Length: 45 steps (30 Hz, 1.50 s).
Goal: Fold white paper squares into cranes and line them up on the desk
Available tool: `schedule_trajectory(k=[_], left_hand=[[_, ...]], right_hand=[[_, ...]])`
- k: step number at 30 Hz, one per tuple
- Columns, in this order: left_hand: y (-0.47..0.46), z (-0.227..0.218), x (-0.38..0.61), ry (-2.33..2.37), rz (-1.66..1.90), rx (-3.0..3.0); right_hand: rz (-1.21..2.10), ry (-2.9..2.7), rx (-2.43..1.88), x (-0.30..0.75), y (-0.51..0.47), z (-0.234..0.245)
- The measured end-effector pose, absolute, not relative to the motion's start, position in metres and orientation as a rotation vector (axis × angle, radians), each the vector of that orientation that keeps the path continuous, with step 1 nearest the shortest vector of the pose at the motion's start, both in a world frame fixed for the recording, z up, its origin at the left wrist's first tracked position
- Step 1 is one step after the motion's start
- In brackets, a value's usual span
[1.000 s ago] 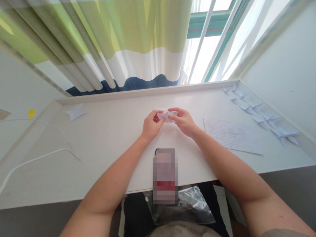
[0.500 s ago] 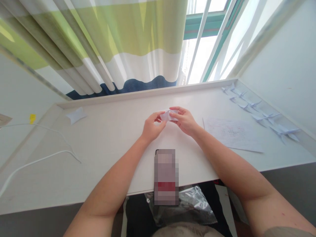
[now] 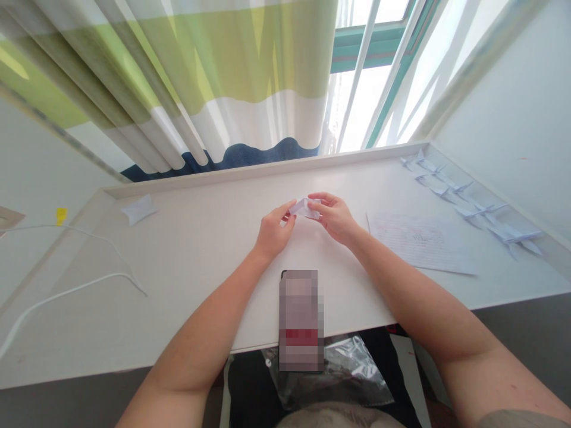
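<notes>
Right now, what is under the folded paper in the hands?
Around the folded paper, held by the left hand and the right hand, the white desk shows. What lies directly beneath is covered by the paper and hands.

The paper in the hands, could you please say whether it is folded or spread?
Folded: the paper shows angled faces meeting at a crease.

Bare arms (image 3: 200, 315) stretched forward, angled inward, hands (image 3: 273, 233) close together, fingers pinching.
</notes>
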<state>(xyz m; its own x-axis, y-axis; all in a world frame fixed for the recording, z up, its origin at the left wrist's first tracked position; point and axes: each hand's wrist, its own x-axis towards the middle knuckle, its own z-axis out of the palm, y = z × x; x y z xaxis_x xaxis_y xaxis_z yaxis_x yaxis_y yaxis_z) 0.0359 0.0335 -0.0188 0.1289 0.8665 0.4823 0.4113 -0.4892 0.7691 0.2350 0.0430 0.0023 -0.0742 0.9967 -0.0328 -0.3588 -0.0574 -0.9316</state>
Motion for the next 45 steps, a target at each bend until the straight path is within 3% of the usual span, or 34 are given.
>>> schedule_trajectory(k=[5, 34, 42, 45], left_hand=[[0.034, -0.015, 0.034, 1.288, 1.357, 1.937], [0.036, -0.010, 0.030, 1.318, 1.531, 1.736], [0.042, -0.015, 0.029, 1.268, 1.439, 1.610], [0.042, -0.017, 0.032, 1.173, 1.379, 1.549]], right_hand=[[1.323, -1.100, -1.003, 0.236, 0.042, 0.000], [1.344, -0.999, -0.958, 0.237, 0.046, -0.002], [0.910, -1.143, -1.169, 0.251, 0.054, -0.004], [0.992, -1.225, -1.120, 0.256, 0.054, -0.001]])
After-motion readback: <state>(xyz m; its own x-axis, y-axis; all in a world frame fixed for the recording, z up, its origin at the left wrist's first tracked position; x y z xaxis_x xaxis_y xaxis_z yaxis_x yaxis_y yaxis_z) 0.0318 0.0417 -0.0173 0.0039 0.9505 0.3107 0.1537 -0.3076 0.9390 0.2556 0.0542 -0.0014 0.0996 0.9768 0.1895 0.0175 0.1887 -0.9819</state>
